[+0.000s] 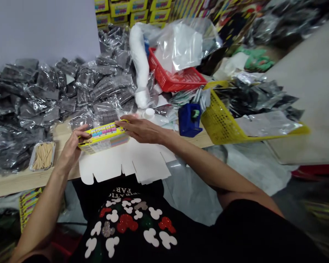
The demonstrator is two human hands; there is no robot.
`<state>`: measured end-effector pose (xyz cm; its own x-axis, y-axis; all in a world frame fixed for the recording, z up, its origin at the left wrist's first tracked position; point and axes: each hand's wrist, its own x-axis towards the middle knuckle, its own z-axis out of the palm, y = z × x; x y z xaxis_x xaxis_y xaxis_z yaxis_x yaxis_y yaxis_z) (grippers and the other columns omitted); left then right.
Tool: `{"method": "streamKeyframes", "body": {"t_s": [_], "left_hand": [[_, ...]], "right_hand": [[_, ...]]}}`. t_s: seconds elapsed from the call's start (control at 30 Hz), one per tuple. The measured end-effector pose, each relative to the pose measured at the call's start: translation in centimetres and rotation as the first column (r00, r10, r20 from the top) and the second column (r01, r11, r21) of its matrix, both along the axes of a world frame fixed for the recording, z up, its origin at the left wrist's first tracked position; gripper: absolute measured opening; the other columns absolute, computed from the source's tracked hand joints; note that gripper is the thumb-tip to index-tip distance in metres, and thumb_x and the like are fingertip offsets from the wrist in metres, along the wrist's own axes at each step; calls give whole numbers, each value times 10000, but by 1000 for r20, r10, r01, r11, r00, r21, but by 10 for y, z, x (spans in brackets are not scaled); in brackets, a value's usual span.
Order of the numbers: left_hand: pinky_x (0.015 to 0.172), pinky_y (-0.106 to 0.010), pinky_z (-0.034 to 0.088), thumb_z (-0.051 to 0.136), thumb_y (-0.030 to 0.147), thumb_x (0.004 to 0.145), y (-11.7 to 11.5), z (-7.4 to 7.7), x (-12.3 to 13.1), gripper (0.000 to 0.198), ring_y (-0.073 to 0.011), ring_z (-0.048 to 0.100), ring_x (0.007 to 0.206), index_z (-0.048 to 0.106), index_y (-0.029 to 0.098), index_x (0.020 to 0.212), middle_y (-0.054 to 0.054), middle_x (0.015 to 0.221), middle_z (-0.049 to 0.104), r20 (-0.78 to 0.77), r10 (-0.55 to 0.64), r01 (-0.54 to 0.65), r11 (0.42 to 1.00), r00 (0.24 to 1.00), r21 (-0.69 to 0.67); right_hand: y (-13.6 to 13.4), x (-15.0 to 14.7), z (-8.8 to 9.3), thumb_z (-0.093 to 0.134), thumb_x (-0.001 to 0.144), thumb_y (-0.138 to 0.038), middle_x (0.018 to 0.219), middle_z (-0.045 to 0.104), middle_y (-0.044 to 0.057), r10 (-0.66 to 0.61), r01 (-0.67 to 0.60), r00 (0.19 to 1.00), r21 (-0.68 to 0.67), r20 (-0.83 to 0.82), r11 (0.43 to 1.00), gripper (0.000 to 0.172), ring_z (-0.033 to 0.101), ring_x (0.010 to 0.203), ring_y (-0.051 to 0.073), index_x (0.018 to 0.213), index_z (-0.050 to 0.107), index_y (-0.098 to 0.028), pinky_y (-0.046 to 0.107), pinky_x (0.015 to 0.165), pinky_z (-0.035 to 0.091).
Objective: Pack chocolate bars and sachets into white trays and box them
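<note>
A small yellow printed box (102,137) is held over the wooden table edge between both my hands. My left hand (71,148) grips its left end, fingers curled round it. Over the box's right end lies my right hand (142,129), fingers pressed on its top. Beneath the box lies a stack of flat white unfolded cartons (126,162) with flaps hanging over the table edge.
Piles of grey plastic-wrapped packets (38,95) cover the table's left. A tray of wooden sticks (43,155) sits by my left wrist. A blue tape dispenser (189,118), a red basket (178,78) and a yellow basket (224,122) stand to the right. Yellow boxes (131,11) are stacked behind.
</note>
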<state>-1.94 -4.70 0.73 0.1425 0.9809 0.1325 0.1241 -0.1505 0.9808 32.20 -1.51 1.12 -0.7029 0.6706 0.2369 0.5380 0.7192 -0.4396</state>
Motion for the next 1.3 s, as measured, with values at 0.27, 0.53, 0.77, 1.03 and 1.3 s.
{"method": "streamKeyframes", "body": {"t_s": [0.27, 0.53, 0.77, 1.03, 1.3], "left_hand": [[1212, -641, 417, 699, 608, 956, 10, 31, 21, 362, -418, 616, 1371, 815, 321, 1144, -105, 1339, 743, -652, 37, 270, 891, 758, 365], [855, -453, 536, 600, 415, 1080, 15, 21, 88, 314, -341, 734, 1074, 803, 337, 1306, -135, 1312, 752, -793, 256, 398, 756, 552, 520], [817, -470, 551, 631, 397, 1073, 16, 19, 86, 288, -346, 755, 1031, 821, 320, 1276, -145, 1308, 763, -778, 284, 401, 729, 560, 555], [870, -489, 563, 650, 408, 1062, 13, 18, 86, 280, -348, 756, 1091, 815, 342, 1279, -126, 1337, 751, -765, 266, 360, 760, 587, 541], [850, -478, 570, 666, 389, 1056, 12, 19, 87, 284, -336, 755, 1084, 806, 345, 1299, -121, 1351, 747, -763, 260, 368, 755, 591, 542]], "right_hand": [[4, -9, -15, 389, 1109, -221, 1694, 459, 177, 3, -3, 1000, 89, -2, 996, 526, 483, 1538, 278, 1628, 472, -191, 501, 1190, 542], [-36, 78, -10, 476, 986, -89, 1473, 649, 195, -751, 771, 622, 5, -222, 637, 430, 687, 1275, 286, 1323, 734, -157, 460, 1117, 570], [-51, 177, -31, 629, 930, -160, 798, 757, 140, -997, 793, -73, -607, -1, -57, 140, 797, 907, 305, 857, 746, -135, 366, 816, 635], [-57, 163, -43, 584, 996, -191, 758, 665, -35, -967, 575, -155, -815, -202, 78, 115, 702, 576, 86, 884, 609, -194, 166, 553, 545], [-73, 155, -57, 768, 874, -341, 790, 638, -72, -919, 469, -202, -857, -338, 212, 258, 739, 651, 101, 879, 536, -228, 178, 589, 597]]}}
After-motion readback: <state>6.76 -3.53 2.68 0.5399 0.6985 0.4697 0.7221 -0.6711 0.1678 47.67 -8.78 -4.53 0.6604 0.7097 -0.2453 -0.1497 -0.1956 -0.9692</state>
